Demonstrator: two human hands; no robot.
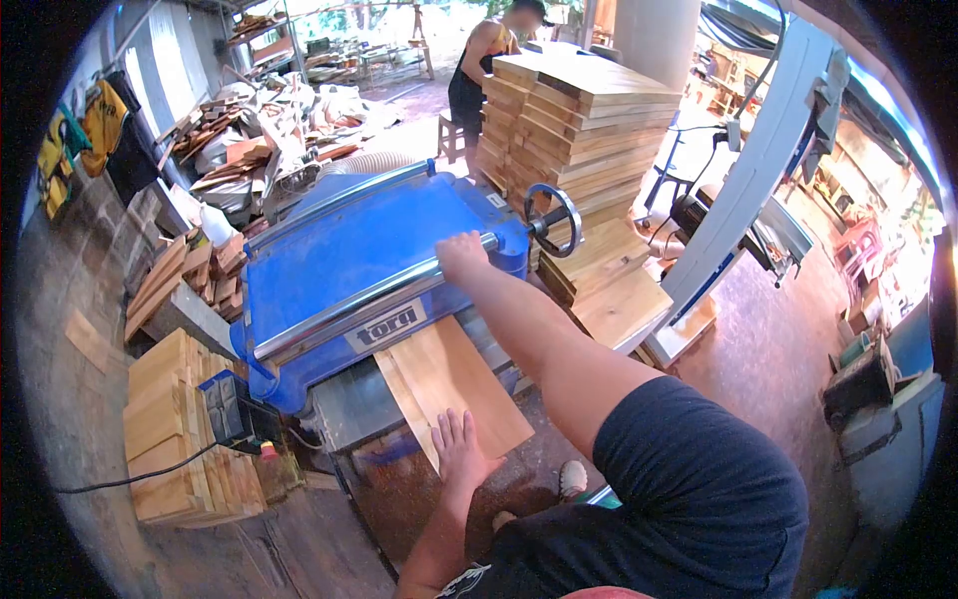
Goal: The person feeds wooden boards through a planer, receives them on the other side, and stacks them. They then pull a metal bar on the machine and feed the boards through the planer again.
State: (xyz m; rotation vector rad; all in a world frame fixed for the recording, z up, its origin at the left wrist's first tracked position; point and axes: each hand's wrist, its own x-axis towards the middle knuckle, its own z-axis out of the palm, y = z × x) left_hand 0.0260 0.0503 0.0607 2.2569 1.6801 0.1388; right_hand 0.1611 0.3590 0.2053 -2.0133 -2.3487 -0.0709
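A wooden board (454,374) lies partly under the blue thickness planer (369,235), its near end sticking out over the metal bed. My left hand (462,447) rests flat on the near left part of that board, fingers spread. Higher up, my right hand (462,258) is closed over the chrome bar (369,307) along the planer's front top edge; its fingertips are hidden. A handwheel (553,221) sits just right of that hand. The board's far end is out of sight inside the machine.
Tall stacked boards (579,120) stand behind the planer at right, near another person (477,75). More boards (175,429) are piled at left beside a switch box (228,407) with a cable. A post (743,165) rises at right; scrap wood (239,160) lies at back left.
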